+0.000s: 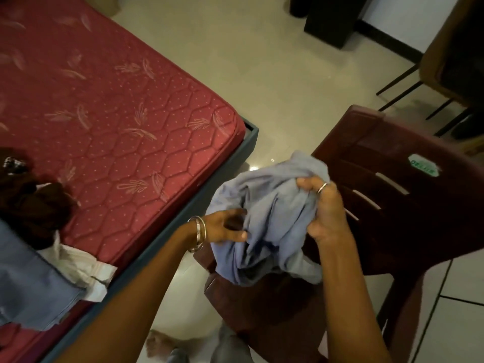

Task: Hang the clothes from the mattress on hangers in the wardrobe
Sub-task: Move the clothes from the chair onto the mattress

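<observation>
Your right hand (pixel 323 213) grips the bunched pale-blue garment (pixel 267 218) over the maroon plastic chair (pixel 387 163); your left hand (pixel 225 227) pinches its edge. Bunched like this (no hanger in view), it may slip or tangle. More clothes (pixel 39 231) wait on the mattress (pixel 117 100).

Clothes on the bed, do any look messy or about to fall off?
Yes. The white cloth and the blue garment hang over the mattress edge, near the dark crumpled pile. The light blue shirt is bunched up in the left hand and right hand.
</observation>
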`<act>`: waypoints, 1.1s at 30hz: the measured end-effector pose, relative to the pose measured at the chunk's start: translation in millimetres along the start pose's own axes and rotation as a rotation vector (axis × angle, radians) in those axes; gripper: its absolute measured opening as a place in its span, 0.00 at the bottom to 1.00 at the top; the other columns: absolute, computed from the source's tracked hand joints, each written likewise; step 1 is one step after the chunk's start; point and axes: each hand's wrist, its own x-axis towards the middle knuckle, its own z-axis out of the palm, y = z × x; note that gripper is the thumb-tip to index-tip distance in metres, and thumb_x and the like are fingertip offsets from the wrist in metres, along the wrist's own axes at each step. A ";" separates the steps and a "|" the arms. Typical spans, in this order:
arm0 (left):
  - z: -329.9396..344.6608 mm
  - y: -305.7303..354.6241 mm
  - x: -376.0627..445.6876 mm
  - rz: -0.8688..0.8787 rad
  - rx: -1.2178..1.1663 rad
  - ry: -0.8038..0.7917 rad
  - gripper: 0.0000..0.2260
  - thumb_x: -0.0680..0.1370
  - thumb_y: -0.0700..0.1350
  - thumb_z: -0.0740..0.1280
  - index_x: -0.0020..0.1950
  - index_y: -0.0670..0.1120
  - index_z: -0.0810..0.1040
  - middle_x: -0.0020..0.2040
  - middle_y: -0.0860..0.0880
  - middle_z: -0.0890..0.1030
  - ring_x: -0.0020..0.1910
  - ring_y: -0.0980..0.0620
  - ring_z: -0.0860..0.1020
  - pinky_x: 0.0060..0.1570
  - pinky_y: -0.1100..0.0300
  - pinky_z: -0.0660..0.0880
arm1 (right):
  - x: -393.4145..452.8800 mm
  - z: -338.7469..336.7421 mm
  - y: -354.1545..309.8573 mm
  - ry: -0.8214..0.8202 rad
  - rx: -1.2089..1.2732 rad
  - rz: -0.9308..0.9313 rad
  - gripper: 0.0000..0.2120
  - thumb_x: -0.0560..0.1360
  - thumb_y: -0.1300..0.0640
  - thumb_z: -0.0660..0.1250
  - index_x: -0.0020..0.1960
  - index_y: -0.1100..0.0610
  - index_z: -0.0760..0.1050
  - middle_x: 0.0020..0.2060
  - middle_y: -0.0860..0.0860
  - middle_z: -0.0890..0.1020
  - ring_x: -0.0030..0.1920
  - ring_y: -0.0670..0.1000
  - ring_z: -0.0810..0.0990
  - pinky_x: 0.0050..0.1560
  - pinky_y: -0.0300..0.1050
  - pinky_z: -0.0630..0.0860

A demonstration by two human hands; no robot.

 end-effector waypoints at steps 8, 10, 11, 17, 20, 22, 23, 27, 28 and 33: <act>-24.5 24.9 -87.8 0.495 -0.886 0.264 0.16 0.64 0.61 0.74 0.46 0.54 0.85 0.48 0.54 0.84 0.49 0.55 0.82 0.50 0.58 0.79 | -76.6 167.2 -51.0 -0.415 0.220 -0.099 0.09 0.75 0.56 0.67 0.52 0.59 0.79 0.45 0.55 0.84 0.49 0.53 0.83 0.56 0.50 0.78; -42.9 14.0 -120.2 0.404 -0.991 0.451 0.15 0.72 0.63 0.65 0.47 0.54 0.83 0.49 0.53 0.83 0.50 0.54 0.81 0.57 0.52 0.77 | -102.6 203.3 -49.5 -0.574 0.114 -0.090 0.09 0.74 0.57 0.68 0.52 0.60 0.81 0.47 0.58 0.84 0.49 0.56 0.83 0.53 0.52 0.79; -57.7 1.7 -143.8 0.372 -0.971 0.551 0.18 0.75 0.65 0.60 0.47 0.54 0.81 0.46 0.54 0.83 0.49 0.54 0.81 0.58 0.51 0.77 | -118.3 224.8 -46.2 -0.672 0.068 -0.055 0.08 0.73 0.59 0.68 0.50 0.60 0.82 0.45 0.58 0.84 0.46 0.56 0.83 0.50 0.51 0.80; -122.0 -80.0 -271.6 0.364 -0.609 1.139 0.10 0.76 0.49 0.66 0.38 0.45 0.80 0.31 0.53 0.81 0.32 0.60 0.76 0.37 0.57 0.76 | -187.3 346.7 -18.2 -0.964 -0.429 -0.210 0.20 0.72 0.72 0.65 0.64 0.64 0.71 0.52 0.57 0.82 0.51 0.53 0.82 0.54 0.47 0.79; -140.6 -130.0 -326.7 0.241 -0.220 1.449 0.13 0.68 0.44 0.68 0.43 0.34 0.80 0.39 0.40 0.80 0.41 0.51 0.74 0.38 0.61 0.66 | -224.0 406.3 10.5 -1.024 -0.564 -0.310 0.20 0.69 0.73 0.68 0.58 0.58 0.74 0.46 0.50 0.84 0.47 0.48 0.83 0.48 0.40 0.79; -148.9 -159.4 -371.6 0.033 -0.210 1.772 0.23 0.67 0.51 0.71 0.52 0.35 0.77 0.47 0.40 0.78 0.47 0.45 0.76 0.43 0.60 0.67 | -244.9 444.8 32.3 -1.104 -0.573 -0.326 0.20 0.66 0.71 0.70 0.55 0.57 0.76 0.46 0.51 0.84 0.49 0.50 0.83 0.49 0.42 0.78; -151.2 -171.7 -391.3 -0.059 -0.239 1.894 0.31 0.64 0.58 0.71 0.56 0.36 0.74 0.52 0.39 0.77 0.52 0.42 0.75 0.48 0.57 0.68 | -252.7 461.2 39.3 -1.137 -0.584 -0.355 0.20 0.65 0.69 0.71 0.56 0.57 0.76 0.47 0.51 0.84 0.51 0.51 0.83 0.51 0.44 0.78; -150.1 -237.6 -479.7 -0.249 -0.383 2.196 0.43 0.62 0.54 0.79 0.66 0.32 0.64 0.63 0.33 0.68 0.61 0.35 0.67 0.61 0.51 0.59 | -290.8 523.3 62.7 -1.260 -0.585 -0.490 0.24 0.60 0.61 0.80 0.53 0.54 0.75 0.48 0.49 0.83 0.55 0.51 0.81 0.56 0.49 0.77; -150.3 -253.2 -495.6 -0.186 -0.399 2.293 0.41 0.62 0.50 0.79 0.65 0.33 0.63 0.60 0.35 0.70 0.58 0.36 0.70 0.60 0.49 0.62 | -296.2 532.9 63.7 -1.269 -0.588 -0.509 0.26 0.60 0.60 0.78 0.55 0.54 0.73 0.47 0.47 0.84 0.54 0.49 0.82 0.55 0.46 0.78; -163.9 -316.2 -556.0 -0.054 -0.404 2.189 0.30 0.68 0.38 0.63 0.70 0.49 0.66 0.29 0.50 0.73 0.28 0.59 0.73 0.32 0.61 0.68 | -296.1 593.1 74.6 -1.308 -0.673 -0.632 0.35 0.68 0.71 0.67 0.71 0.56 0.59 0.46 0.38 0.84 0.51 0.40 0.81 0.48 0.35 0.77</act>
